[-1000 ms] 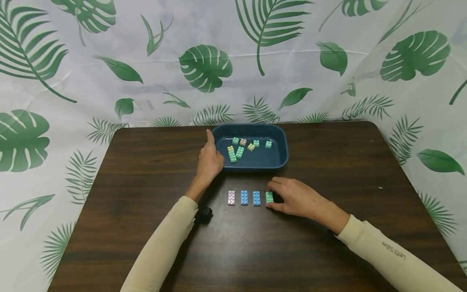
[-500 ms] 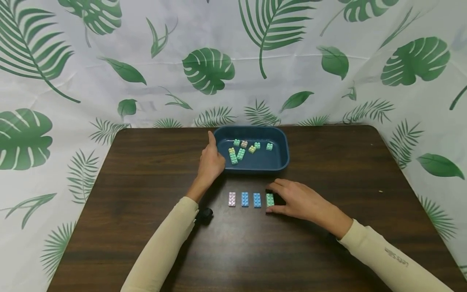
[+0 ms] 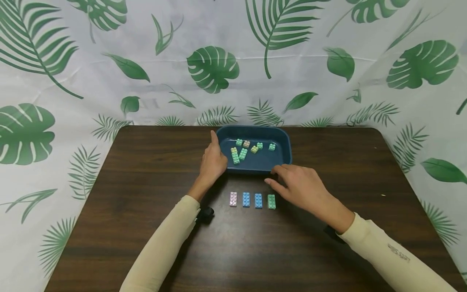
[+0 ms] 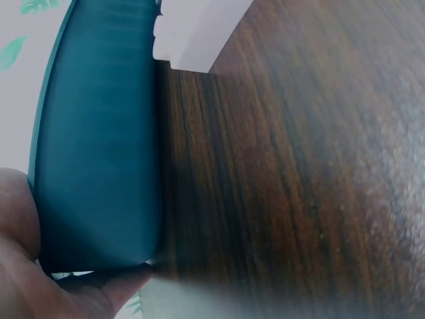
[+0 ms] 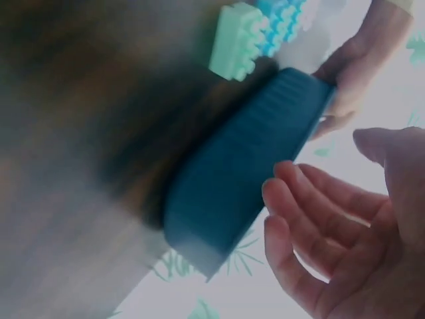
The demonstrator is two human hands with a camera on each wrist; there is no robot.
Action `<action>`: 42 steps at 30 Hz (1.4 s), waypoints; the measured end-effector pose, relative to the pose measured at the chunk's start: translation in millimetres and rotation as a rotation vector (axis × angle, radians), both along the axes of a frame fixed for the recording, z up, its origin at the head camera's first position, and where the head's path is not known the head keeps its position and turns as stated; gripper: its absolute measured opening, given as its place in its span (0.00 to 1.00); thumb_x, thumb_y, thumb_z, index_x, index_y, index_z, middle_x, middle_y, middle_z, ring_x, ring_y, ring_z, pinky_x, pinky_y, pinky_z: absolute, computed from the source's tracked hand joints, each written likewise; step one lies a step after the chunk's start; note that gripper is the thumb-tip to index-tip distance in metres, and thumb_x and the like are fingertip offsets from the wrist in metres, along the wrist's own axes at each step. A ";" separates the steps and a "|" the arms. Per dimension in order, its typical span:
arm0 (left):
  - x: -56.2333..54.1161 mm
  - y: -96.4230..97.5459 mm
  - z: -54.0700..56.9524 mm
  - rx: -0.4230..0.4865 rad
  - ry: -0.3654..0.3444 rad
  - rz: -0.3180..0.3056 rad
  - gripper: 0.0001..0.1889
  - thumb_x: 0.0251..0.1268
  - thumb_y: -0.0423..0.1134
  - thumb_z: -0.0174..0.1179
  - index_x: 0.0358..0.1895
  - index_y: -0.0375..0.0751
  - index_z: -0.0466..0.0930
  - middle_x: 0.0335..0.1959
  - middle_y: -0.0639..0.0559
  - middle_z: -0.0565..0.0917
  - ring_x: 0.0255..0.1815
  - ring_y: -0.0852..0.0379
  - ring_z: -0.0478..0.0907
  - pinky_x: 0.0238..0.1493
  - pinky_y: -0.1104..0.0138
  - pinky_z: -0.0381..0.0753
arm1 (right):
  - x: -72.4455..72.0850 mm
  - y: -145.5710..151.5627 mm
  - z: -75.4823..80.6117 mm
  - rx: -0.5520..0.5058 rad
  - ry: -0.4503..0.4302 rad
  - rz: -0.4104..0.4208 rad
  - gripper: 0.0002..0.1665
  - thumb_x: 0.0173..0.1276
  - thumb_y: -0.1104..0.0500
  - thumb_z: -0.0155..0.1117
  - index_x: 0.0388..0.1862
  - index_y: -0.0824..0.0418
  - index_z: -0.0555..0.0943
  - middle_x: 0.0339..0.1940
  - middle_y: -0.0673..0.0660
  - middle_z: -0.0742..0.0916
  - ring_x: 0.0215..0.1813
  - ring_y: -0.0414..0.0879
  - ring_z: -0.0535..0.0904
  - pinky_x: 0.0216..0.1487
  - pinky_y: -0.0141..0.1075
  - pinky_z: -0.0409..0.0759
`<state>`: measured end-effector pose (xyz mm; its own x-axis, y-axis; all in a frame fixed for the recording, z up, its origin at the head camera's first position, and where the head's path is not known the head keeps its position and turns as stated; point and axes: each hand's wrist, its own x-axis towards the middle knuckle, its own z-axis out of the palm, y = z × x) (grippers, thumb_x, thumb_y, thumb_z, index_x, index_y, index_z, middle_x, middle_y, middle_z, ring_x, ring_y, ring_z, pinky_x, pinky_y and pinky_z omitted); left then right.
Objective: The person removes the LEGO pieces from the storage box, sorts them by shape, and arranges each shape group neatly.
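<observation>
Four eight-stud building bricks stand apart in a side-by-side row at the centre of the head view, just below the tray: a pink brick at the left end, two blue bricks, then a green brick on the right, all on the dark wooden tabletop. The navy tray, in the upper centre, holds more bricks, among them a long mint brick. The left hand grips the tray's left end. The right hand is released, fingers loosely bent around nothing, above the tray's near right corner.

The step in hand looks like laying out the row, with the right hand between bricks. Taking another would call for reaching over the near rim and pinching one brick without disturbing its neighbours, the left hand steadying the tray.
</observation>
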<state>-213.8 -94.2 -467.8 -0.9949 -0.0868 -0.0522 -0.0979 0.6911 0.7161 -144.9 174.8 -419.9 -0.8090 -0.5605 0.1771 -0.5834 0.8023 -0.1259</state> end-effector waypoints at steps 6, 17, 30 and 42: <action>-1.3 4.5 2.2 -0.011 -0.026 -0.014 0.48 0.72 0.24 0.48 0.88 0.44 0.30 0.39 0.43 0.78 0.25 0.50 0.68 0.26 0.59 0.63 | -19.9 -7.5 9.3 -0.045 0.078 -0.030 0.27 0.72 0.40 0.71 0.59 0.57 0.86 0.47 0.57 0.90 0.41 0.50 0.88 0.32 0.44 0.85; -6.1 9.5 2.2 -0.029 -0.007 -0.019 0.48 0.72 0.25 0.49 0.88 0.45 0.31 0.38 0.44 0.78 0.27 0.49 0.71 0.27 0.58 0.64 | -74.5 -12.0 19.3 0.095 -0.199 0.021 0.33 0.76 0.37 0.65 0.70 0.55 0.81 0.63 0.58 0.87 0.62 0.55 0.84 0.54 0.53 0.86; -5.6 3.6 5.5 -0.083 -0.002 -0.026 0.46 0.73 0.28 0.48 0.88 0.43 0.33 0.36 0.45 0.78 0.26 0.49 0.73 0.27 0.58 0.66 | -118.8 -46.6 2.9 0.241 -0.119 0.129 0.31 0.71 0.37 0.71 0.61 0.57 0.87 0.53 0.58 0.88 0.50 0.52 0.85 0.43 0.46 0.86; -2.0 -0.7 0.4 -0.110 0.031 -0.008 0.44 0.72 0.29 0.49 0.88 0.37 0.39 0.39 0.43 0.81 0.29 0.45 0.77 0.32 0.54 0.72 | -133.6 -84.2 4.1 0.429 -0.210 0.175 0.27 0.70 0.35 0.70 0.49 0.55 0.89 0.43 0.54 0.87 0.45 0.49 0.83 0.45 0.44 0.85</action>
